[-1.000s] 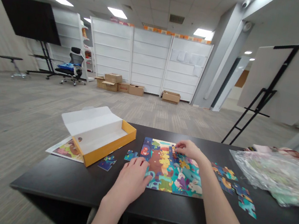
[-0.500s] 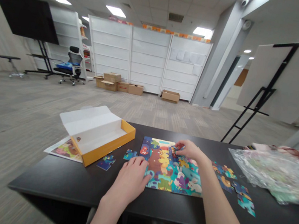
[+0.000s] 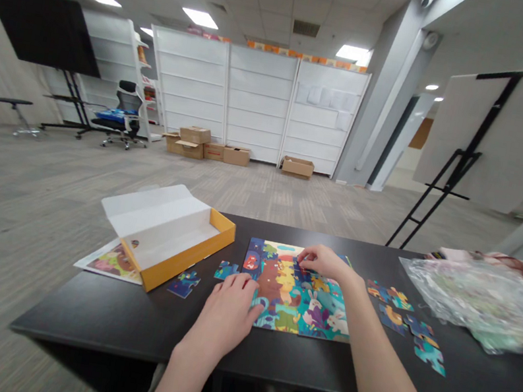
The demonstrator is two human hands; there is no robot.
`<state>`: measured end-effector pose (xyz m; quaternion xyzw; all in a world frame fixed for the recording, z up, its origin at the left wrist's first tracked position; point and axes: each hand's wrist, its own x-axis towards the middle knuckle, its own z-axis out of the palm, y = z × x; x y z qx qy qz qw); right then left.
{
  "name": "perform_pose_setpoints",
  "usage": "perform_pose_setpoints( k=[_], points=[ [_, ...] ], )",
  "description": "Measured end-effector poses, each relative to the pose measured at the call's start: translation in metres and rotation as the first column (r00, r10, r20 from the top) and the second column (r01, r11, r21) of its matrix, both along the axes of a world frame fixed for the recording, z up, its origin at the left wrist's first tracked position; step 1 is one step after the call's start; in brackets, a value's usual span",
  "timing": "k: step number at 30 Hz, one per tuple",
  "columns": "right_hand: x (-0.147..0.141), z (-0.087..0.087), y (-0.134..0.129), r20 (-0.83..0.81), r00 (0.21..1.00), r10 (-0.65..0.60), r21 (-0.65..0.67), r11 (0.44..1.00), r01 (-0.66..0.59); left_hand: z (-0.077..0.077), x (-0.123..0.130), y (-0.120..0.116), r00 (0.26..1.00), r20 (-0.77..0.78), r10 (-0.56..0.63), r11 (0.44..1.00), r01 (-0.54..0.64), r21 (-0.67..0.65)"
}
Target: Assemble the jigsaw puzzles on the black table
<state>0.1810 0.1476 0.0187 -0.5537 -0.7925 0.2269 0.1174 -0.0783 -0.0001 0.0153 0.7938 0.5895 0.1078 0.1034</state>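
Note:
A colourful jigsaw puzzle (image 3: 279, 286) with animals lies on the black table, its pieces mostly joined. My left hand (image 3: 232, 305) rests on its left edge, fingers spread and curved, holding nothing. Over the upper middle of the puzzle is my right hand (image 3: 322, 262), thumb and fingertips together at the surface; whatever is between them is too small and hidden to make out. Loose pieces lie left of the puzzle, one (image 3: 225, 270) near my left hand and another (image 3: 185, 283) by the box. Several more loose pieces (image 3: 392, 317) lie right of my right forearm.
An open yellow box (image 3: 192, 251) with a white lid stands on a printed sheet (image 3: 113, 259) at the table's left. A clear plastic bag (image 3: 479, 303) lies at the right. Beyond the black table (image 3: 120, 319) are cardboard boxes, shelves and an easel stand.
My right hand has shifted slightly left over the puzzle's upper part, its fingertips closer together. My left hand has stayed in place. The view has moved a little.

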Motion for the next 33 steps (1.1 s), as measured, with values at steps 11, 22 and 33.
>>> perform_pose_setpoints(
  k=[11,22,33],
  points=[
    [0.005,-0.001,0.002,0.003,1.000,0.014,-0.046,0.999,-0.014,0.001,0.000,0.001,1.000,-0.015,-0.008,1.000,0.008,0.012],
    [0.004,0.004,-0.004,0.003,1.000,0.000,0.014,1.000,0.000,-0.001,0.000,0.001,0.999,-0.044,0.005,1.000,-0.006,-0.003],
    [0.020,0.017,-0.017,-0.056,0.995,-0.088,0.117,0.989,0.094,0.002,-0.003,0.008,0.998,-0.059,-0.020,0.999,0.018,-0.034]
  ],
)
